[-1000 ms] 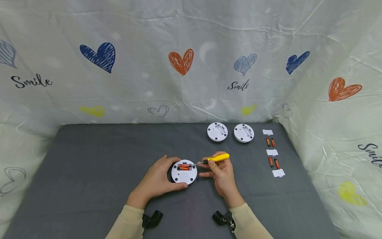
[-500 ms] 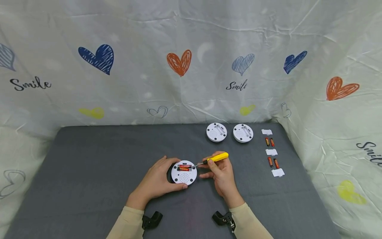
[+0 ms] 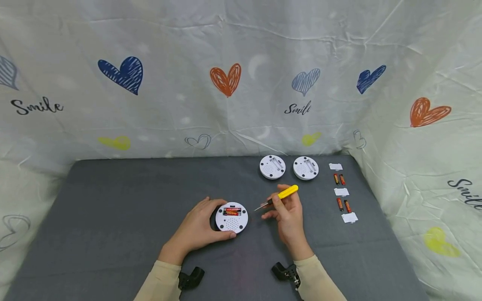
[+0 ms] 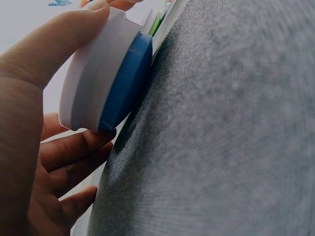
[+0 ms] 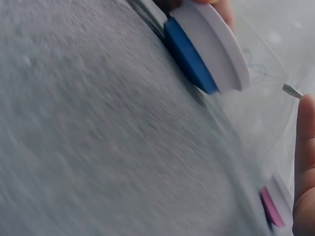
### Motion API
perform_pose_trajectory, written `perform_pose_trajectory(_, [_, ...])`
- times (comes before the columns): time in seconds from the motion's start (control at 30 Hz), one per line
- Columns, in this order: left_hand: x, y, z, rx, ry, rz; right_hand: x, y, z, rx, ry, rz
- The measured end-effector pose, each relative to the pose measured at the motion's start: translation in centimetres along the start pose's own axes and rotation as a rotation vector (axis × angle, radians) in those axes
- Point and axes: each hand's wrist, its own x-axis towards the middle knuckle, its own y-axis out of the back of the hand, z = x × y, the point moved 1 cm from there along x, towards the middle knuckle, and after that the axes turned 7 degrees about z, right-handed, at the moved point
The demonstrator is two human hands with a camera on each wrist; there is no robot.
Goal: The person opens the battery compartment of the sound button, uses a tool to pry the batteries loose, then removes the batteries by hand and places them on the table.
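My left hand (image 3: 199, 225) grips a round white device (image 3: 232, 225) by its left side, thumb at the near edge and fingers at the far edge. Two red batteries (image 3: 232, 211) lie in its uncovered compartment. The left wrist view shows the device's blue underside (image 4: 129, 81) close against the dark cloth. To the right, my right hand (image 3: 289, 219) holds a screwdriver (image 3: 288, 192) with a yellow handle between thumb and fingers. Its metal tip (image 5: 291, 90) points left and stands apart from the device.
Two more white round devices (image 3: 273, 167) with bare battery compartments stand at the table's back edge. On the right, white battery covers (image 3: 341, 192) and pairs of red batteries (image 3: 339, 179) form a column. A printed curtain (image 3: 180, 75) hangs behind the grey table (image 3: 132, 209).
The screwdriver tip has come away from the battery compartment. My right hand has moved right and slightly up with it. The left hand and the device have stayed in place.
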Motion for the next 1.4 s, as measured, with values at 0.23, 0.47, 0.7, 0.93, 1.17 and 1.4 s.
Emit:
perform_pose_trajectory(0.23, [0.0, -0.1, -0.2, -0.012, -0.010, 0.002, 0.8, 1.1, -1.6, -0.257, 0.086, -0.054])
perform_pose_trajectory(0.47, [0.0, 0.0, -0.3, -0.019, -0.007, -0.002, 1.5, 2.8, -3.0, -0.485, 0.087, -0.023])
perform_pose_trajectory(0.7, [-0.1, 0.1, -0.2, -0.018, 0.002, -0.008, 2.1, 3.7, -3.8, -0.724, 0.017, -0.043])
perform_pose_trajectory(0.93, [0.0, 0.0, 0.0, -0.020, 0.001, 0.000, 2.2, 4.0, -3.8, -0.943, -0.074, -0.166])
perform_pose_trajectory(1.17, [0.0, 0.1, 0.0, -0.016, 0.000, -0.002, 1.9, 4.1, -3.8, -1.078, -0.171, -0.224])
perform_pose_trajectory(1.4, [0.0, 0.0, 0.0, -0.022, -0.002, 0.003, 1.8, 4.2, -3.5, -1.162, -0.225, -0.288])
